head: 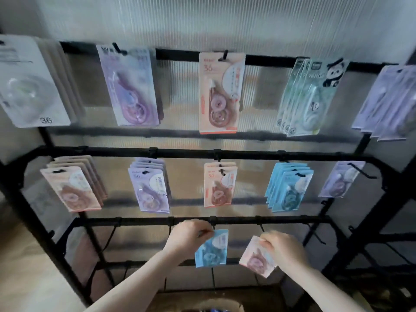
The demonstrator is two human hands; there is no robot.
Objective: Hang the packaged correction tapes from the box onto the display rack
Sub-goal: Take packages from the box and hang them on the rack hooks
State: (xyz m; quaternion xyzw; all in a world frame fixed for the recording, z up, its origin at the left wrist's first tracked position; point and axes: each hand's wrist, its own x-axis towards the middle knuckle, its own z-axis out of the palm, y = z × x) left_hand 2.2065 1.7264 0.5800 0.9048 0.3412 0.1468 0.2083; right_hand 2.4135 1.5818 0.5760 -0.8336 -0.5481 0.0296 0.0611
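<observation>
My left hand pinches the top of a blue packaged correction tape just under the lowest bar of the black display rack. My right hand grips the top corner of a pink packaged correction tape, tilted, to the right of the blue one and below a hook on that bar. Whether either pack sits on a hook is unclear. A sliver of the box shows at the bottom edge.
The top bar and middle bar carry hanging packs in purple, pink, blue, green and white. Bare hooks stick out at the right and on the lowest bar's left. A ribbed translucent panel stands behind.
</observation>
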